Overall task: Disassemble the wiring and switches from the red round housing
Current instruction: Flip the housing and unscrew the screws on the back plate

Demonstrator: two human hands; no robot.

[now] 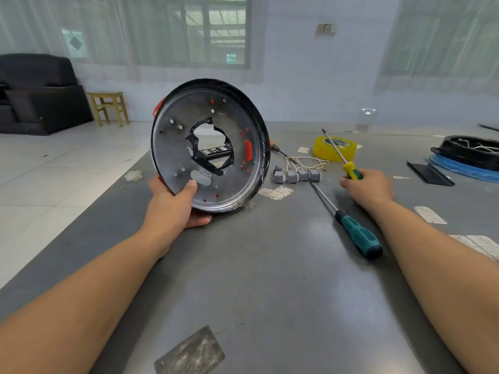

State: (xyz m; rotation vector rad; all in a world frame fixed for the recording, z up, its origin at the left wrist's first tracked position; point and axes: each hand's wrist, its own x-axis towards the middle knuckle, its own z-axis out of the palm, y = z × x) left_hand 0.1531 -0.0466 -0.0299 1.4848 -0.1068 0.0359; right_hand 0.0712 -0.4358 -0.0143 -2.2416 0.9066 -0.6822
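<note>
I see the round housing (210, 147) tilted up at the table's (270, 279) left edge, the wired switches (297, 174) just right of it, a tape roll (334, 148) behind them, a long screwdriver (351, 228) lying in front

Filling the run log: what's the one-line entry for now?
left hand: holds housing tilted | right hand: grips yellow screwdriver | switches: out, on table

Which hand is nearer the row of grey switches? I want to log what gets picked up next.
Right. The right hand, gripping the yellow screwdriver, sits just right of the grey switches. The left hand holds the round housing farther off to their left.
</note>
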